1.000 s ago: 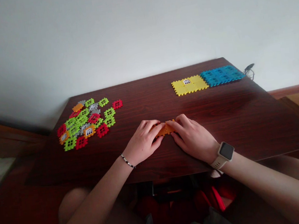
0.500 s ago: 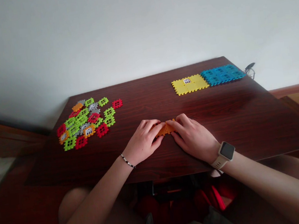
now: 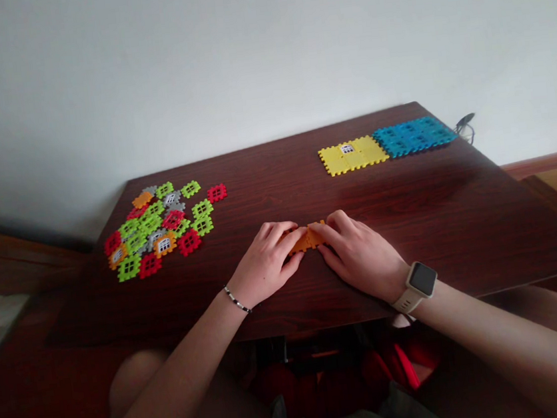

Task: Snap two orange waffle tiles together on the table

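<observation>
Two orange interlocking tiles (image 3: 306, 241) meet edge to edge near the front of the dark wooden table (image 3: 267, 197). My left hand (image 3: 270, 257) is closed on the left tile, thumb at its near edge and fingers over the top. The other tile is gripped by my right hand (image 3: 356, 250), with a watch on that wrist. My fingers cover much of both tiles, so whether their teeth are fully locked cannot be seen.
A loose pile of green, red, grey and orange window tiles (image 3: 152, 223) lies on the left. At the back right, a joined yellow panel (image 3: 366, 157) with a small white window touches a joined blue panel (image 3: 414, 136). A pale wall (image 3: 241, 59) stands behind the table.
Both hands keep their hold on the orange tiles with almost no movement. The whole view has shifted very slightly.
</observation>
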Demonstrator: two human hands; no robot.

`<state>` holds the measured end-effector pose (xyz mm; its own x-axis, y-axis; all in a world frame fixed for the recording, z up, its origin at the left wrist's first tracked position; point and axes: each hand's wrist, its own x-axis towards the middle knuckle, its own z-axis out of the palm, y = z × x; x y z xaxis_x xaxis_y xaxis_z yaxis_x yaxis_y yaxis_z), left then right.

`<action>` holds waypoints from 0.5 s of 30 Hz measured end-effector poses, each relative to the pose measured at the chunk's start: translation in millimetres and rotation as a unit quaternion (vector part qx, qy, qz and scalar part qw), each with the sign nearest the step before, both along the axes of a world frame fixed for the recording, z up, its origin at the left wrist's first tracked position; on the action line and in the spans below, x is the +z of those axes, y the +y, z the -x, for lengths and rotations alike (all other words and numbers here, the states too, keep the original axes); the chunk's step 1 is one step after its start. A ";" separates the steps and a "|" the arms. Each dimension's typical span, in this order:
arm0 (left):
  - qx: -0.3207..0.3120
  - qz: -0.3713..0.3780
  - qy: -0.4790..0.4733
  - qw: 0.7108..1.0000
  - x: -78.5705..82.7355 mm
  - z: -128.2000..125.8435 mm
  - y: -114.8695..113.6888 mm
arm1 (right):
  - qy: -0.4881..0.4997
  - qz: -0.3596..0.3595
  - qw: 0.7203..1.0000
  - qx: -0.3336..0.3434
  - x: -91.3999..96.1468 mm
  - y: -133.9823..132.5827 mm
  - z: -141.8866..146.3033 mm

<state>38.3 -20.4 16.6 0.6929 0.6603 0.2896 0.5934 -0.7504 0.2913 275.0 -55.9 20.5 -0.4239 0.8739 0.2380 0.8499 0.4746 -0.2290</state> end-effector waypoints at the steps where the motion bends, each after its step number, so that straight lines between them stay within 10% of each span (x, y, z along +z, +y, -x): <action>1: 0.000 0.000 0.000 1.000 0.0 0.0 0.1 | 0.000 0.000 1.000 0.000 0.1 0.0 0.0; 15: -0.001 0.001 0.007 1.000 0.6 -0.6 -0.2 | -0.001 0.002 1.000 -0.002 2.6 -0.1 0.7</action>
